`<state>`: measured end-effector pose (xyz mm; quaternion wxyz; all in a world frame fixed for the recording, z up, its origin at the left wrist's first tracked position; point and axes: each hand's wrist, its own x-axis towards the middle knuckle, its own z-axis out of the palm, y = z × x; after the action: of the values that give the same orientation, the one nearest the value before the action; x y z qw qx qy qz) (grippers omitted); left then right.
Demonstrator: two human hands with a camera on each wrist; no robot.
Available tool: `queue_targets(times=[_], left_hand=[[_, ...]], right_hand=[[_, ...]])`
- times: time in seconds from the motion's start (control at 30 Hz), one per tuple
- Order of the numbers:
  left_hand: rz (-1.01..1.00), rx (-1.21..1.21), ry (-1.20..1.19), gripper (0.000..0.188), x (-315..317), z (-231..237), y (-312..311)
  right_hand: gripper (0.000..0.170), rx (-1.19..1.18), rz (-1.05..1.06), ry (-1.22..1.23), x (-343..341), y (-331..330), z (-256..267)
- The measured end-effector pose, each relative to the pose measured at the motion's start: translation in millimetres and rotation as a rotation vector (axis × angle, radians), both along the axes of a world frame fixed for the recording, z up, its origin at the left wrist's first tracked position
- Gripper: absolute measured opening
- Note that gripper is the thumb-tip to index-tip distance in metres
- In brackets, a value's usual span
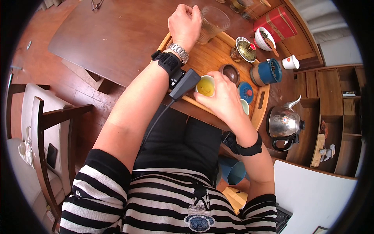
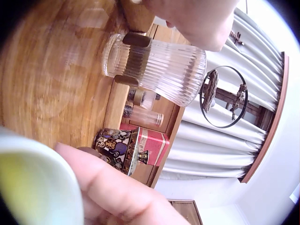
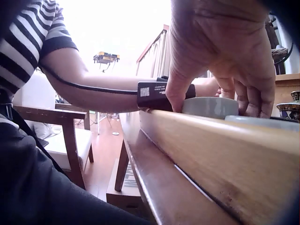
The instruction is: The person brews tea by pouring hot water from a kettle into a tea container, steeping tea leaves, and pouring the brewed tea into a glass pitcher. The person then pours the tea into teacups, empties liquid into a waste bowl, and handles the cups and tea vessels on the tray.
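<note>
Thumb and fingers of my right hand [image 1: 222,95] grip a small pale cup [image 1: 198,83] at its rim, with yellow-green tea [image 1: 206,88] in it. The right wrist view has this cup [image 3: 211,107] just behind the tray's edge. My left hand [image 1: 185,25] hangs loosely curled beside a ribbed glass pitcher [image 1: 214,21]. That pitcher [image 2: 176,70] stands upright on the wooden tray [image 1: 214,54], a brown band round it. A second pale cup [image 1: 244,106] sits partly under my right wrist. Near the right hand are a dark brown bowl [image 1: 230,73] and a blue lid [image 1: 245,92].
A patterned lidded cup [image 1: 245,52] and a blue pot [image 1: 272,71] stand to the right. Beyond are a white bowl [image 1: 265,38] of leaves, a red box [image 1: 277,23] and a small white cup [image 1: 290,62]. A steel kettle [image 1: 283,121] stands right of the tray.
</note>
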<state>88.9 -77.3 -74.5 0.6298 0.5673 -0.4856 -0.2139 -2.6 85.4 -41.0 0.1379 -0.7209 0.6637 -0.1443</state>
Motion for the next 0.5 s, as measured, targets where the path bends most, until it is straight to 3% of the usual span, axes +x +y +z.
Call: queue_targets(times=[0.2,0.5], left_hand=[[0.002,-0.002,-0.013,0.031,-0.3,-0.8,-0.6],[-0.004,-0.018,0.012,0.027,-0.7,0.3,-0.1]], right_hand=[[0.048,-0.002,-0.046,-0.034,-16.6,3.0,27.6],[0.048,-0.016,-0.279,-0.390,-84.4,-0.9,70.9]])
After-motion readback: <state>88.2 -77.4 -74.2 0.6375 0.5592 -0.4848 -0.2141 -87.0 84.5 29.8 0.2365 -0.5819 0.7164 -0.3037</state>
